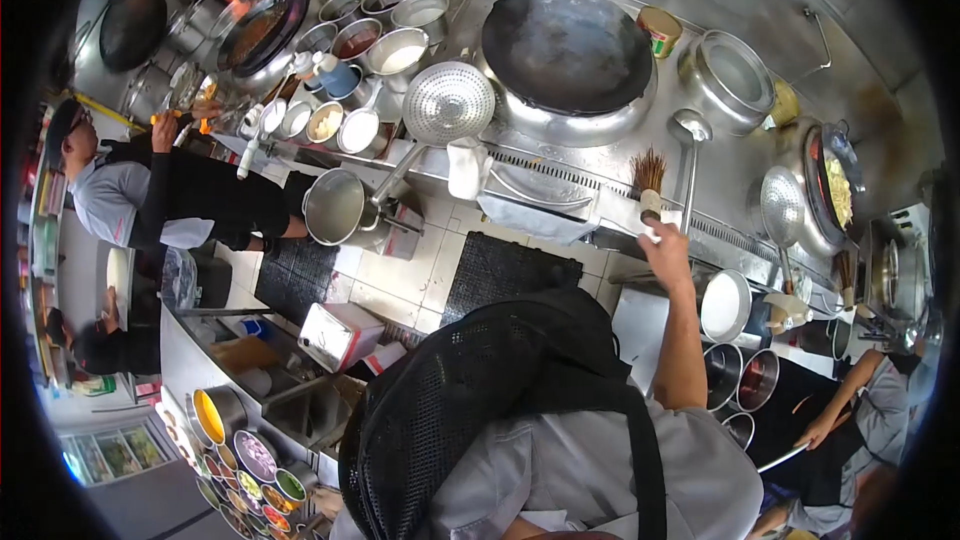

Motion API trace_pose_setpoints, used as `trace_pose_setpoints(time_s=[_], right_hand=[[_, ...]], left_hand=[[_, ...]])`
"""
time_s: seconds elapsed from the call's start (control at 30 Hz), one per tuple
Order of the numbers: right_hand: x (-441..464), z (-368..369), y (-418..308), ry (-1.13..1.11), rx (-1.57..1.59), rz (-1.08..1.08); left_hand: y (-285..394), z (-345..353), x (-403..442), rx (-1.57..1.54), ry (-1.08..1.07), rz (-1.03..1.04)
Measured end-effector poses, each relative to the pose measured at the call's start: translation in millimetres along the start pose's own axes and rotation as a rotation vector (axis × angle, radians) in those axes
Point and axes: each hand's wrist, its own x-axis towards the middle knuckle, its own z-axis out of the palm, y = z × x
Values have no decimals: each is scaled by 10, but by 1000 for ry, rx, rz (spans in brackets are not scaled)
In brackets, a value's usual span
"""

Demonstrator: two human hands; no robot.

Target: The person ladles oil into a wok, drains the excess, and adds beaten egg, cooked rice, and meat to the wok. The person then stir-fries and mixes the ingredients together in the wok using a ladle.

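My right hand (pixel 668 252) is at the front edge of the stove, with its fingers closed around the lower handle of a bamboo wok brush (pixel 649 172). The bristles point away from me. Beside it lies a ladle (pixel 691 126), its long handle reaching down close to my fingers. A large black wok (pixel 565 55) sits on the burner ahead, with steam or smoke rising from it. To its left, a perforated strainer (pixel 449 104) rests with its handle over the counter edge. A folded white cloth (pixel 467 168) hangs nearby. My left hand is out of sight.
Seasoning bowls (pixel 398 50) crowd the left counter. A steel pot (pixel 335 206) stands below them. One co-worker (pixel 110 180) is at the left wok; another person's arm (pixel 850 400) shows at the right. Behind me are several containers of chopped ingredients (pixel 257 452). Black mats (pixel 500 275) cover parts of the floor.
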Motion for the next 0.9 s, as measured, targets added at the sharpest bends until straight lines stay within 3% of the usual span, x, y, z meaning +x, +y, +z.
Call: trace_pose_setpoints(time_s=[0.17, 0.23, 0.33, 0.63, 0.77, 0.87, 0.9], right_hand=[[266, -18, 844, 327, -21, 328], [344, 225, 1344, 270, -104, 410], [262, 308, 1472, 168, -189, 468], [373, 311, 1539, 75, -114, 498], [394, 213, 1546, 170, -64, 436], [455, -30, 1229, 217, 204, 592], [453, 1, 1244, 308, 181, 555]], left_hand=[[1058, -223, 211, 78, 138, 202], [1755, -239, 229, 96, 224, 337], [2767, -152, 205, -476, 285, 377], [4844, 171, -236, -64, 325, 1006], [5411, 201, -408, 90, 334, 1181], [5566, 179, -448, 162, 297, 1141], [5569, 150, -426, 229, 301, 1153]])
